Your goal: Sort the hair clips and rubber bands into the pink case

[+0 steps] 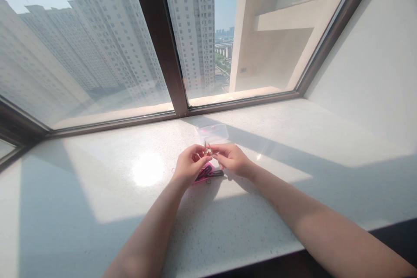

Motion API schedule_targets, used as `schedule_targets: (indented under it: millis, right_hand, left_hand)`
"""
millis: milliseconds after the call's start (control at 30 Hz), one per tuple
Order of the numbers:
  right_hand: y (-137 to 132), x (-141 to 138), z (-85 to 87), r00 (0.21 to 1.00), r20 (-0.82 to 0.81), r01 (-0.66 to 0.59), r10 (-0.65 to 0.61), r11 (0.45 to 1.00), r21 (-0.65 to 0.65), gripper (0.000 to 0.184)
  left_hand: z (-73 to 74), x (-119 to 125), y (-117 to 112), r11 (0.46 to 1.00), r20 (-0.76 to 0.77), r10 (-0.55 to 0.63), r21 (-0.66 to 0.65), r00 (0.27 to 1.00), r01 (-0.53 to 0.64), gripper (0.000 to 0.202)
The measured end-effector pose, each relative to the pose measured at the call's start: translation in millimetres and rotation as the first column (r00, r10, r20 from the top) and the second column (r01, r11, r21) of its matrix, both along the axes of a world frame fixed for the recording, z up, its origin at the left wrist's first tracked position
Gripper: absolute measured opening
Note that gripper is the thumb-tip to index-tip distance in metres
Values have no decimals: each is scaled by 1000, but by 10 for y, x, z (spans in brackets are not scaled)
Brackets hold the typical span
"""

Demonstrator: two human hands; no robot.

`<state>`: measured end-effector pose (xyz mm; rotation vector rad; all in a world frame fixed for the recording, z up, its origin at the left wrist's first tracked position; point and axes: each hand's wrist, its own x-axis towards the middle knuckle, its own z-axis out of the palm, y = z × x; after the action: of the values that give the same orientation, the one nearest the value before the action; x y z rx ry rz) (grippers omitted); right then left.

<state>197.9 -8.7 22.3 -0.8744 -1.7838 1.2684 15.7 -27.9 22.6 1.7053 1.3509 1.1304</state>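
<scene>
My left hand (190, 163) and my right hand (233, 158) meet over the windowsill, fingers closed in pinches. Between their fingertips is a small shiny gold-coloured metal piece (207, 150) with upright prongs; it is too small to name surely. Both hands appear to touch it. Just below them lies a bright pink holder or tray (195, 181), partly hidden by my left hand. Black elongated clips (215, 173) rest on it, one pointing right. A small dark ring (208, 181) lies at its near edge.
A clear plastic box (213, 132) with something pink at its left lies behind my hands. Another thin ring (173, 170) sits left of my left hand. The pale speckled sill (260, 234) runs to a brown-framed window (182, 113), with a white wall (374, 74) on the right.
</scene>
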Motion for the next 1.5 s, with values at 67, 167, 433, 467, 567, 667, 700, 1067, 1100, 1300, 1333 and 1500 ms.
schedule_targets:
  millis: [67,167,433,467,567,667,700,1067,1100,1300,1333,1500]
  right_hand:
    - [-14,-8,15,999,-25,-28,28,1000,4,38]
    - [-26,-22,20,997,-52,-53,53,999,10,34]
    - [0,-7,-80,994,-79,-79,75,996,-41,43]
    - [1,-4,-83,994,-81,-81,78,996,-45,43]
    - [0,-2,-69,991,-99,-98,95,995,-35,38]
    - [-5,-3,-41,987,-116,-114,112,993,-10,36]
    - [-7,-2,-33,987,-115,-116,114,993,-14,36]
    - [-22,7,22,988,-131,-93,81,991,-96,36]
    - [-19,4,20,985,-155,-99,81,989,-113,37]
    - [15,-7,-15,936,-334,-221,111,924,-313,60]
    - [15,-7,-12,927,-359,-239,111,911,-337,61]
    - [-8,-1,38,900,-411,-318,144,861,-396,57]
  left_hand:
    - [-14,-1,6,1000,-23,1,6,1000,-1,28]
    - [-10,3,1,1000,-45,5,30,999,-4,28]
    - [29,0,-5,997,-70,-46,65,996,51,18]
    - [27,-2,-3,996,-64,-55,62,996,59,18]
    - [22,-7,2,997,-19,-72,39,997,73,21]
    - [22,-9,2,995,72,-95,-9,993,96,23]
    - [24,-9,0,994,104,-104,-23,989,107,23]
    - [51,0,-11,985,185,-139,-72,973,155,21]
    - [57,0,-11,986,182,-144,-61,973,157,19]
    - [103,7,-31,986,235,-160,-6,959,166,14]
    - [104,10,-34,984,255,-167,-9,952,175,14]
    - [81,29,-50,967,348,-223,-39,911,251,16]
